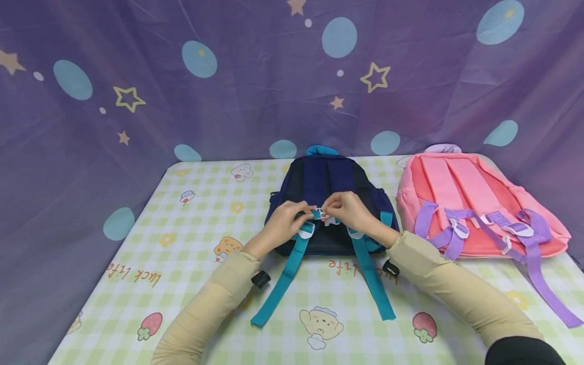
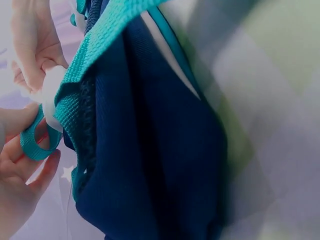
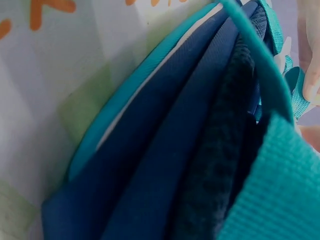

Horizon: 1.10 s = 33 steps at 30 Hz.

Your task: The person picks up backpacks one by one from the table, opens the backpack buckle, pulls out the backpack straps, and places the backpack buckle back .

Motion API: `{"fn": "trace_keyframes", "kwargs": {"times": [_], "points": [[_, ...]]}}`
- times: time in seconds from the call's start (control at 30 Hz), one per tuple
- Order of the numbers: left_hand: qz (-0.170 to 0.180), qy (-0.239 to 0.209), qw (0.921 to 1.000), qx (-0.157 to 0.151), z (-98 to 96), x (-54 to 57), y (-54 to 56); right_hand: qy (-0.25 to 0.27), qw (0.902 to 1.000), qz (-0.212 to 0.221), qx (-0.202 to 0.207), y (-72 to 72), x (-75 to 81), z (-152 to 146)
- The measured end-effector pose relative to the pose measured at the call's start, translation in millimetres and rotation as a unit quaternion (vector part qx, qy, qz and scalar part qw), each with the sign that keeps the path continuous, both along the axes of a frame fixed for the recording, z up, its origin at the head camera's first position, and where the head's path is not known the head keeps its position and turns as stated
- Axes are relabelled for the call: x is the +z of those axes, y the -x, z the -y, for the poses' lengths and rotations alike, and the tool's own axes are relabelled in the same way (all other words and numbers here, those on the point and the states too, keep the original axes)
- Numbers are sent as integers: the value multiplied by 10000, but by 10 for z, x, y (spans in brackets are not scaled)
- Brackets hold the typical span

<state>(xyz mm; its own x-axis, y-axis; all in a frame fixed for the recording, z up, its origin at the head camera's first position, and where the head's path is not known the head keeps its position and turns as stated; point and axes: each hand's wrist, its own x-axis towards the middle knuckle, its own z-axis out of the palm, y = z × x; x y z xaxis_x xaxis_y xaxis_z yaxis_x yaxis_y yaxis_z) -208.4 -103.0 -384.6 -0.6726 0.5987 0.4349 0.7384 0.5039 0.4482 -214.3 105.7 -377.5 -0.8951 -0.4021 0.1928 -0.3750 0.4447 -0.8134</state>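
Note:
A navy backpack [image 1: 315,175] lies with its shoulder straps facing up, in the middle of the table in the head view. My left hand [image 1: 287,223] pinches a short teal strap [image 1: 316,214] over the lower back panel; in the left wrist view the strap loops between its fingers. Opposite it, my right hand [image 1: 350,210] holds a white plastic buckle [image 2: 52,92] between thumb and fingers, close against that teal loop. Another white buckle piece [image 1: 331,221] shows just below the right fingers. The right wrist view catches only part of a hand at its edge.
Two long teal strap tails [image 1: 281,288] hang toward the front across the checkered tablecloth [image 1: 196,223]. A pink backpack [image 1: 474,187] with purple straps [image 1: 543,253] lies to the right. A purple patterned curtain [image 1: 274,91] rises behind the table.

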Motion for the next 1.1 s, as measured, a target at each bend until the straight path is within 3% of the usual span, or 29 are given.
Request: {"fn": "trace_keyframes", "kwargs": {"times": [0.2, 0.4, 0.57, 0.7, 0.87, 1.0, 1.1], "points": [[82, 109, 9997, 199, -34, 38, -20, 118, 9999, 7, -55, 8, -24, -13], [-196, 139, 9968, 759, -118, 63, -59, 188, 9998, 20, -21, -6, -14, -5], [-172, 266, 9933, 1113, -177, 78, -79, 150, 9999, -60, 34, -21, -8, 11], [134, 274, 9921, 1218, -209, 104, -86, 155, 9998, -110, 37, -21, -9, 12], [356, 104, 9933, 1090, -223, 122, -101, 212, 9997, -95, 43, -14, -12, 3], [16, 48, 9956, 932, -216, 96, -109, 309, 9995, -38, 48, -10, 0, -2], [-614, 148, 9948, 796, -210, 62, -104, 313, 9995, 14, 14, -7, 9, 2]]}}
